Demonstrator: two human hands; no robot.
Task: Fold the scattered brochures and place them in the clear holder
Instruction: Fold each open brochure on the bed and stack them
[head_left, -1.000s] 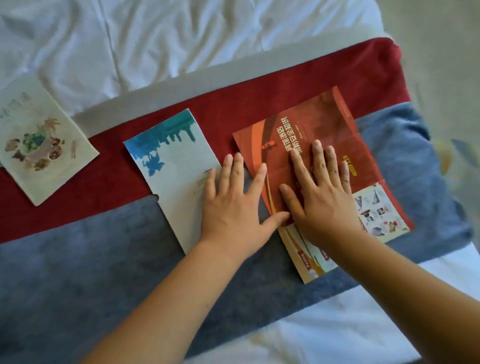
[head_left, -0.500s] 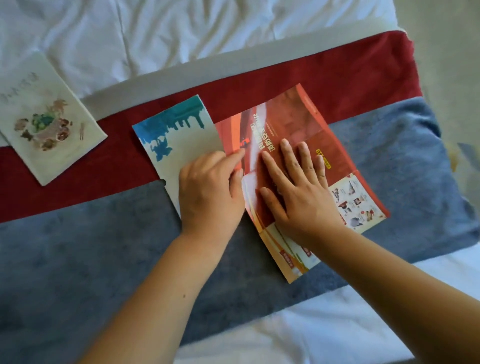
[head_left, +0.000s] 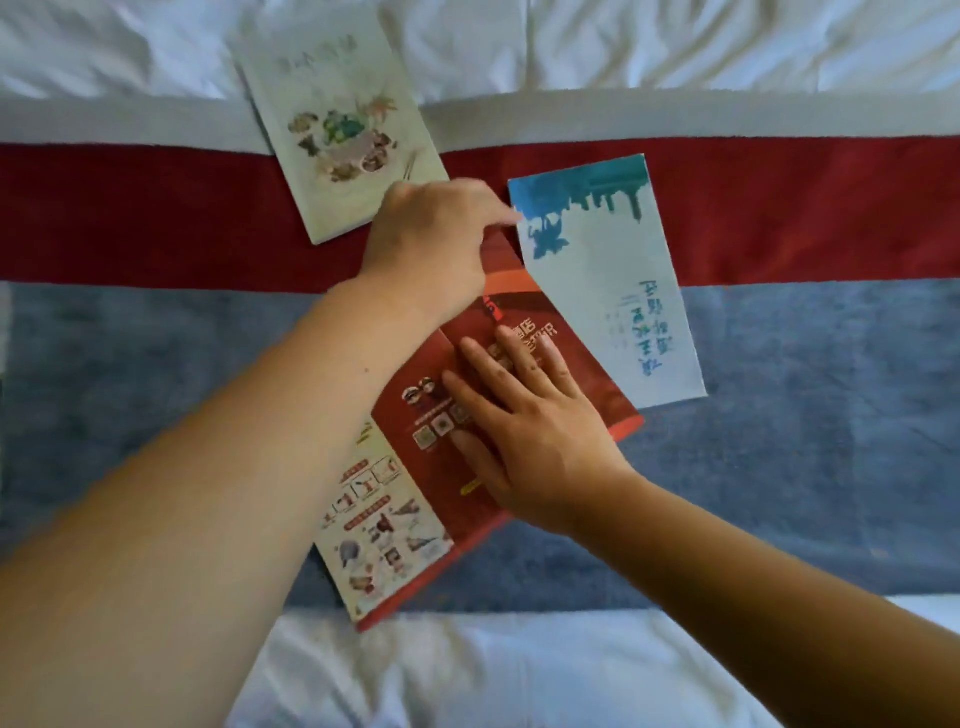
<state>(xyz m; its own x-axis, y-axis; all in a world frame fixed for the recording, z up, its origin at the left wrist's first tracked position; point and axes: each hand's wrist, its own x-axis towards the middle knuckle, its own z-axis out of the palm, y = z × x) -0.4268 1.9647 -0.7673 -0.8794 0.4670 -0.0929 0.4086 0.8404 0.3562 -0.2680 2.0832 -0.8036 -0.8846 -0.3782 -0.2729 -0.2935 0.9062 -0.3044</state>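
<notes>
Plush striped runner (head_left: 779, 218) — right hand (head_left: 540, 447) flat on glossy red brochure (head_left: 431, 488).

A bed (head_left: 675, 47) carries a striped runner (head_left: 156, 218). On it lie a red brochure (head_left: 431, 483); a blue brochure (head_left: 613, 291); a pale brochure (head_left: 337, 156)

The right hand (head_left: 524, 436) lies flat on the red brochure (head_left: 426, 488), its fingers (head_left: 524, 358) straight and spread, pressing it onto the bed runner (head_left: 805, 415). The left hand (head_left: 431, 244) curls over the brochure's far end, and its grip is hidden. A blue brochure (head_left: 608, 280) lies just right of both hands' fingers. A food brochure (head_left: 343, 124) lies beyond the left knuckles.
</notes>
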